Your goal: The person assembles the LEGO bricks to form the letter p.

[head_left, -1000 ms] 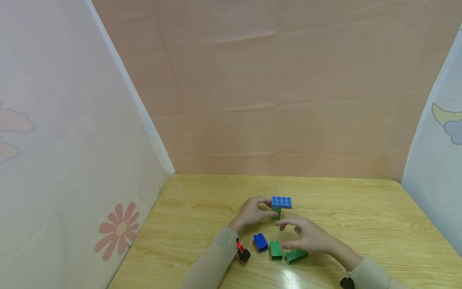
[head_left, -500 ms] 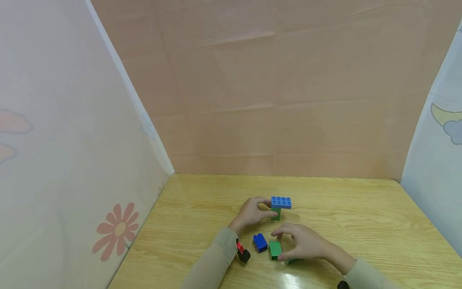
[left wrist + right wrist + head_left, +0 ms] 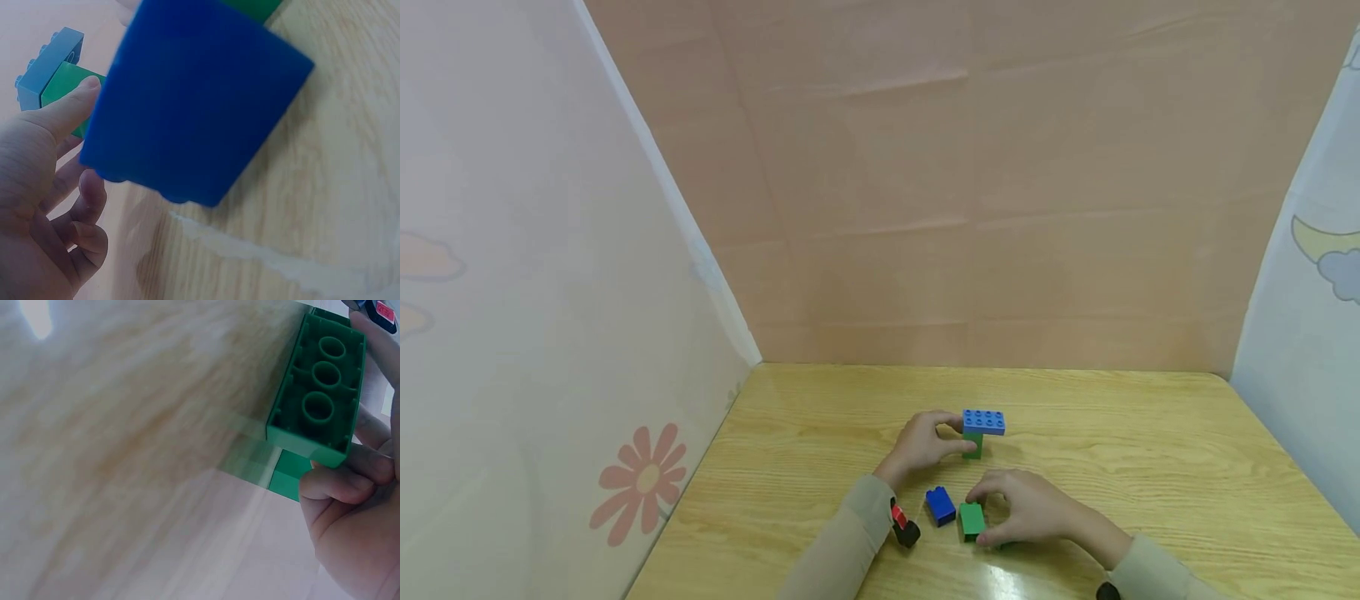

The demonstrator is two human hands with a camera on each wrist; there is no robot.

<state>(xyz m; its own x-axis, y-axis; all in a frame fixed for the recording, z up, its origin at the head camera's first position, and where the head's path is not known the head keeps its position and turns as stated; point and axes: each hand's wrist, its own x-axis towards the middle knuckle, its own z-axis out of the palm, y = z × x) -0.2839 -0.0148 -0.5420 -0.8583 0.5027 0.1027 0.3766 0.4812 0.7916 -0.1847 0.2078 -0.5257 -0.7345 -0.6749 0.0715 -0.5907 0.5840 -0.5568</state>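
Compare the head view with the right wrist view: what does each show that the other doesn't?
Only the head view: the light blue brick, the dark blue brick and the flower drawing.

Only the right wrist view: the hollow underside of a green brick, with three round tubes inside.

Both: green bricks, the right hand and the wood-grain tabletop.

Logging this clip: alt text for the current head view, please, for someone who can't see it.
A person's left hand holds an upright green plastic block topped by a studded, rectangular light-blue plastic brick at a wood-grain table. The right hand is at a loose, rectangular green plastic brick, grip unclear, beside a dark-blue plastic brick.
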